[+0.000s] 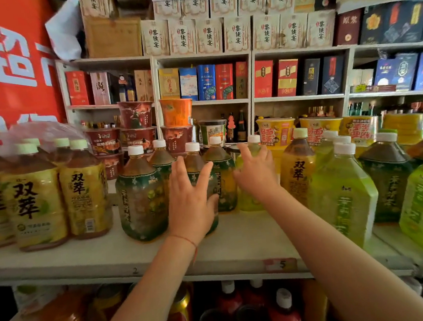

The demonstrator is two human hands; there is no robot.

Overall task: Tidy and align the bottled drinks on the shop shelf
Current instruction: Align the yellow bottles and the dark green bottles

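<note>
Near: lower shelf w/ red-capped bottles (285, 312), blurred. Mid: I have both forearms over the shelf edge (239, 255). My left hand (191, 203), fingers spread and straight, lies against a dark-green-label bottle (198, 171) mostly hidden behind it; thumb at the bottle's right side; not curled round it. My right hand (255, 172), fingers also spread, reaches at a pale green bottle (249, 200) one place to the right; contact I can't tell. Left neighbour: green-label bottle (142, 199) stands further fwd. Far left: shrink-wrapped yellow-label bottles (37, 198). Far: cup noodles (136, 114), boxed goods above. Step, as I judge: squaring the centre bottles into line. Next move prob. calls for a firm wrap on each bottle, then a small slide to match the front row w/o tipping neighbours.
</note>
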